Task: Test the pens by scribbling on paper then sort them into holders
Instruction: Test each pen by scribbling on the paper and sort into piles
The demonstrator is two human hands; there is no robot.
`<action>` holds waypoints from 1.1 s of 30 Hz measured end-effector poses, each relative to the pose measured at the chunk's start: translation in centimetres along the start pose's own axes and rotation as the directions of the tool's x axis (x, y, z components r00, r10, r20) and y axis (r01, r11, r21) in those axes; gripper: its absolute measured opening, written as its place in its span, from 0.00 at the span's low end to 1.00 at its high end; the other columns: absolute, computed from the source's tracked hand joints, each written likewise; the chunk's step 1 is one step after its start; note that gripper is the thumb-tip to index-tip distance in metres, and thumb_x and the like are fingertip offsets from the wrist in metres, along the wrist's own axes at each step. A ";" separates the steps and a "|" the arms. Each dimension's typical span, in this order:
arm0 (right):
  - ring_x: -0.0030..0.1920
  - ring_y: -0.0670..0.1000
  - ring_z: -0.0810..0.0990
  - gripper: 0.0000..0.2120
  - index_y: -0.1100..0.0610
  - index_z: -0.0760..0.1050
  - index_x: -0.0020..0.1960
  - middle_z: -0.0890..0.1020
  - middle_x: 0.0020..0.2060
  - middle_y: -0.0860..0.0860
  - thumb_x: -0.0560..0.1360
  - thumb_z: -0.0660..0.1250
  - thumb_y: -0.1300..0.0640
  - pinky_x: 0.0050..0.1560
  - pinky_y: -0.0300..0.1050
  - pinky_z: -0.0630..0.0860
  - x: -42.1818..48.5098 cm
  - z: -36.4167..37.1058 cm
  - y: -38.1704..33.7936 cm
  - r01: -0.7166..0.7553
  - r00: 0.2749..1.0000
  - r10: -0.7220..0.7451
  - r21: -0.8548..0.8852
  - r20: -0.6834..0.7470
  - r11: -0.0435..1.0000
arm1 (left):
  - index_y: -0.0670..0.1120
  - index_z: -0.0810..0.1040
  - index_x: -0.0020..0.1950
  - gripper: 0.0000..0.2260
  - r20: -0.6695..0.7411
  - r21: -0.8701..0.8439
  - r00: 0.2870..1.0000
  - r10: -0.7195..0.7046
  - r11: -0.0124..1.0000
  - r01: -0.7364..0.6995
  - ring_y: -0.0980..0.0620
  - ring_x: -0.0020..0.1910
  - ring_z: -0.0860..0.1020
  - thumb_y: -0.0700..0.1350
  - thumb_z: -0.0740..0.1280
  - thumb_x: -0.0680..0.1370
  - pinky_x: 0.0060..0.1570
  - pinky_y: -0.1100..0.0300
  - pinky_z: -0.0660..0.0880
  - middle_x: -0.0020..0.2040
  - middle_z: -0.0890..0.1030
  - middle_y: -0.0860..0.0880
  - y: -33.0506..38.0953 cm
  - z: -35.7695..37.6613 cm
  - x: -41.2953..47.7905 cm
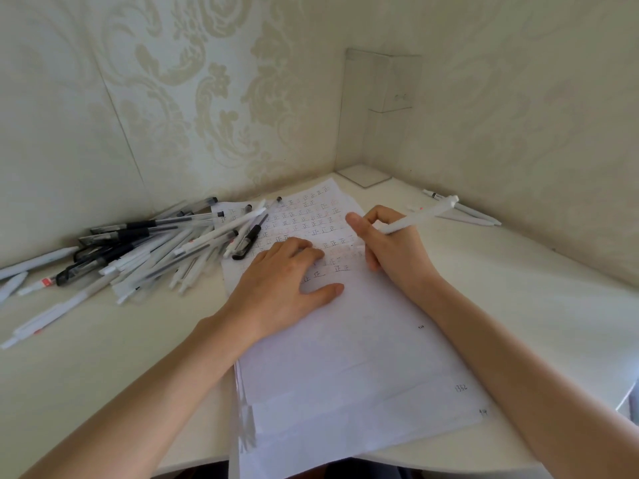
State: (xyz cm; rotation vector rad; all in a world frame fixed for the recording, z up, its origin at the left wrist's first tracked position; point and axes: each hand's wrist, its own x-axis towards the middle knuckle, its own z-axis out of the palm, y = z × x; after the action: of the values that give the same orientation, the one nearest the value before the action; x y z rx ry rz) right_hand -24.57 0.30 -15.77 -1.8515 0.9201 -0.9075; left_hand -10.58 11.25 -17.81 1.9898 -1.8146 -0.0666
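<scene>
A white sheet of paper [345, 347] lies on the desk, its upper half filled with rows of small written marks in black and red. My left hand [287, 285] rests flat on the sheet with fingers spread. My right hand [394, 243] grips a white pen [418, 216], tip down on the paper just right of my left fingers, its clicker end pointing up to the right. A big loose pile of pens [148, 247], white and black-capped, lies left of the sheet and overlaps its top left corner.
A few white pens [463, 209] lie at the far right along the wall. A clear acrylic stand [366, 176] sits in the corner where the patterned walls meet. More sheets [242, 409] stick out under the top sheet. The desk's front edge runs close to me.
</scene>
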 end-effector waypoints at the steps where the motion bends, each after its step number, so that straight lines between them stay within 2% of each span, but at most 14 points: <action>1: 0.20 0.43 0.65 0.18 0.60 0.70 0.38 0.72 0.18 0.50 0.74 0.68 0.46 0.25 0.32 0.63 0.0 -0.2 -0.1 -0.005 1.000 0.005 0.017 -0.016 1.000 | 0.50 0.70 0.67 0.25 -0.031 -0.014 1.000 -0.006 1.000 0.006 0.55 0.65 0.65 0.61 0.62 0.74 0.62 0.63 0.59 0.65 0.68 0.55 -0.1 0.0 0.0; 3: 0.21 0.42 0.69 0.13 0.61 0.74 0.41 0.76 0.23 0.51 0.74 0.70 0.51 0.26 0.32 0.65 0.2 -0.5 -0.1 -0.010 1.000 0.010 0.039 -0.022 0.999 | 0.48 0.74 0.63 0.21 -0.111 -0.068 0.993 -0.026 0.998 0.018 0.54 0.63 0.68 0.58 0.63 0.75 0.61 0.62 0.63 0.63 0.70 0.54 -0.3 -0.1 0.0; 5: 0.31 0.42 0.78 0.04 0.60 0.77 0.49 0.82 0.34 0.53 0.75 0.69 0.62 0.32 0.35 0.73 0.4 -0.9 -0.2 0.020 1.000 -0.021 0.090 0.011 0.996 | 0.47 0.76 0.59 0.19 -0.180 -0.145 0.982 -0.048 0.989 0.022 0.54 0.61 0.70 0.57 0.62 0.75 0.60 0.62 0.64 0.59 0.72 0.54 -0.5 -0.4 0.0; 7: 0.40 0.46 0.81 0.15 0.61 0.75 0.59 0.82 0.45 0.55 0.76 0.61 0.72 0.41 0.39 0.79 0.8 -1.5 -0.1 0.025 0.999 -0.033 0.240 0.030 0.970 | 0.48 0.76 0.58 0.15 -0.219 -0.199 0.973 -0.069 0.980 0.025 0.57 0.60 0.70 0.53 0.61 0.75 0.58 0.63 0.64 0.57 0.72 0.56 -0.6 -0.7 0.0; 9: 0.43 0.52 0.82 0.18 0.62 0.74 0.62 0.81 0.49 0.57 0.76 0.56 0.74 0.48 0.43 0.80 0.9 -2.0 -0.5 -0.019 0.999 0.001 0.445 0.040 0.895 | 0.48 0.75 0.59 0.12 -0.230 -0.244 0.969 -0.086 0.969 0.028 0.60 0.59 0.70 0.50 0.62 0.77 0.55 0.65 0.63 0.55 0.72 0.59 -0.5 -0.9 -0.2; 12: 0.41 0.55 0.83 0.14 0.64 0.74 0.60 0.81 0.47 0.59 0.77 0.59 0.71 0.44 0.43 0.80 0.8 -1.8 -0.6 -0.068 0.997 0.026 0.605 0.077 0.793 | 0.51 0.75 0.59 0.16 -0.215 -0.327 0.972 -0.093 0.945 0.018 0.64 0.55 0.72 0.53 0.58 0.74 0.52 0.66 0.68 0.53 0.75 0.61 -0.4 -1.0 -0.4; 14: 0.39 0.54 0.84 0.12 0.63 0.75 0.59 0.81 0.45 0.58 0.77 0.62 0.70 0.42 0.41 0.80 0.6 -1.4 -0.5 -0.080 0.995 0.024 0.597 0.102 0.798 | 0.55 0.74 0.58 0.15 -0.134 -0.453 0.989 -0.055 0.892 -0.011 0.65 0.54 0.73 0.56 0.58 0.74 0.51 0.68 0.68 0.50 0.78 0.61 -0.1 -1.3 -0.6; 17: 0.39 0.54 0.84 0.12 0.63 0.76 0.58 0.81 0.44 0.59 0.76 0.63 0.69 0.42 0.41 0.80 0.4 -1.0 -0.6 -0.145 0.984 0.047 0.622 0.172 0.770 | 0.60 0.71 0.62 0.21 0.015 -0.538 0.990 0.144 0.835 -0.113 0.63 0.57 0.73 0.61 0.67 0.70 0.55 0.72 0.66 0.53 0.77 0.63 0.6 -1.7 -1.0; 20: 0.38 0.54 0.83 0.12 0.62 0.76 0.57 0.80 0.43 0.60 0.75 0.64 0.69 0.40 0.41 0.79 -0.2 -0.3 -0.8 -0.161 0.970 0.022 0.580 0.240 0.798 | 0.59 0.72 0.64 0.27 -0.005 -0.500 0.970 0.243 0.839 -0.213 0.63 0.57 0.74 0.55 0.74 0.66 0.57 0.75 0.64 0.54 0.77 0.61 0.5 -1.2 -0.8; 24: 0.37 0.54 0.84 0.09 0.60 0.78 0.53 0.80 0.44 0.59 0.74 0.66 0.68 0.39 0.40 0.78 -0.6 0.4 -1.0 -0.109 0.968 -0.027 0.516 0.248 0.850 | 0.53 0.78 0.56 0.20 -0.036 -0.462 0.969 0.243 0.856 -0.232 0.63 0.51 0.76 0.51 0.75 0.66 0.53 0.75 0.66 0.51 0.78 0.61 0.1 -0.8 -0.8; 27: 0.38 0.53 0.83 0.10 0.57 0.78 0.54 0.81 0.47 0.57 0.76 0.65 0.66 0.41 0.40 0.79 -0.5 0.6 -0.9 -0.077 0.969 -0.051 0.494 0.241 0.866 | 0.51 0.78 0.56 0.19 -0.033 -0.455 0.972 0.232 0.863 -0.222 0.63 0.51 0.75 0.52 0.75 0.67 0.53 0.74 0.67 0.51 0.78 0.61 0.2 -1.0 -0.6; 29: 0.42 0.53 0.83 0.12 0.52 0.76 0.59 0.82 0.51 0.53 0.77 0.64 0.62 0.44 0.42 0.80 -0.1 0.5 -0.7 -0.089 0.970 -0.036 0.485 0.242 0.870 | 0.50 0.76 0.59 0.19 -0.103 -0.459 0.979 0.177 0.865 -0.205 0.66 0.53 0.75 0.55 0.70 0.72 0.53 0.75 0.66 0.52 0.78 0.60 0.2 -1.5 -0.3; 31: 0.47 0.52 0.84 0.15 0.48 0.72 0.63 0.79 0.57 0.50 0.78 0.64 0.58 0.49 0.43 0.80 0.5 0.0 -0.4 -0.080 0.977 -0.018 0.444 0.211 0.893 | 0.49 0.75 0.61 0.14 -0.251 -0.434 0.968 0.006 0.893 -0.118 0.68 0.50 0.73 0.49 0.63 0.77 0.49 0.76 0.66 0.53 0.77 0.57 -0.5 -2.2 0.1; 33: 0.48 0.49 0.84 0.17 0.48 0.71 0.65 0.76 0.60 0.50 0.78 0.64 0.57 0.50 0.42 0.79 0.9 -0.6 0.1 -0.045 0.990 -0.008 0.370 0.142 0.928 | 0.47 0.76 0.60 0.12 -0.374 -0.353 0.913 -0.161 0.935 0.021 0.63 0.47 0.74 0.39 0.60 0.78 0.46 0.71 0.68 0.53 0.76 0.52 -1.7 -2.8 0.3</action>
State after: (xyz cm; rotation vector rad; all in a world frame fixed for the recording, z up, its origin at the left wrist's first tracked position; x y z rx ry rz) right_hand -24.66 -0.67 -15.41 -1.5538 0.6258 -0.8601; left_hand -8.09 11.87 -15.80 1.6920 -1.3452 -0.0037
